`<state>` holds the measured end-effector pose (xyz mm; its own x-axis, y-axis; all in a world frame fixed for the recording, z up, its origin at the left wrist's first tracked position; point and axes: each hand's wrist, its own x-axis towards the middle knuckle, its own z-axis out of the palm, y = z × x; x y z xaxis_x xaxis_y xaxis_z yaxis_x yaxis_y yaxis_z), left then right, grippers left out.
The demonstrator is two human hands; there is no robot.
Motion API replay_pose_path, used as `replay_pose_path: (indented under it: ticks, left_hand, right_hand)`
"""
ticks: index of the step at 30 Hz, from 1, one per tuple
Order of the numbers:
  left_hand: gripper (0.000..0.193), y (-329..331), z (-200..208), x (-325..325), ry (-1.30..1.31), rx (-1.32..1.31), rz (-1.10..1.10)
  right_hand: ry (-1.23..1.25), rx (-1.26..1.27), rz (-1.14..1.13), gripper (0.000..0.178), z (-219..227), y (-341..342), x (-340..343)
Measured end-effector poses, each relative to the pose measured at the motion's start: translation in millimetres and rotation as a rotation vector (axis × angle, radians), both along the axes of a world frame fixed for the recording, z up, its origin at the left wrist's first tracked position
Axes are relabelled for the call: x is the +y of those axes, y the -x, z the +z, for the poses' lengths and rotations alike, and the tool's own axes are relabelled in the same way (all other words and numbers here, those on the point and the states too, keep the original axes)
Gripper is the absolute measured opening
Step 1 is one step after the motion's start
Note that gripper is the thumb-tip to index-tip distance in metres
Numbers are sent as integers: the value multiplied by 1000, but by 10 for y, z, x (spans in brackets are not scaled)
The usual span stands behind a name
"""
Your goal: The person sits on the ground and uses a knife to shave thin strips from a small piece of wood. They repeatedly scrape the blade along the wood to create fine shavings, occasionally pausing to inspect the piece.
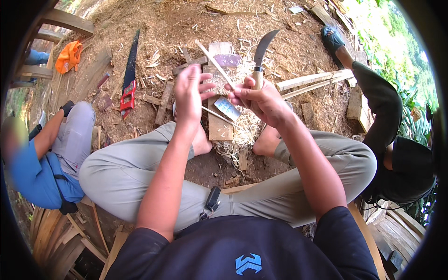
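Observation:
My right hand (263, 100) is closed round the wooden handle of a knife with a dark, curved blade (264, 49), its tip pointing up and away. The same hand pinches the lower end of a thin pale wooden stick (213, 61), which slants up to the left. To its left, my left hand (189, 91) is raised with the fingers apart and nothing in it. Below the hands, a wooden block (220, 128) lies between my bare feet, with a white card with blue marks (227, 108) and another thin stick (219, 116) over it.
Wood shavings (249, 130) are heaped beside the block. A handsaw with a red handle (128, 95) lies to the left, near an orange bag (69, 57). Long wooden strips (315, 80) lie to the right. One person in blue (44, 172) sits left; another in dark clothes (392, 112) sits right.

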<state>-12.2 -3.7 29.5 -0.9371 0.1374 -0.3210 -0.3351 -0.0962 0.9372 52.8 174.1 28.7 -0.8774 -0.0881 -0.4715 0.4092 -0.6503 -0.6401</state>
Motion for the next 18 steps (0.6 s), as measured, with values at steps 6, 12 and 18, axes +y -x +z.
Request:
replay_pose_path:
  ticks: [6, 12, 18]
  left_hand:
    - [42, -347, -114, 245, -39, 27, -412]
    - [34, -399, -233, 268, 45, 64, -434]
    - [27, -306, -136, 175, 288, 57, -480]
  right_hand:
    - [-11, 55, -195, 22, -13, -34, -80]
    - [-87, -12, -224, 17, -94, -120, -118]
    - [-400, 21, -245, 29, -139, -69, -146]
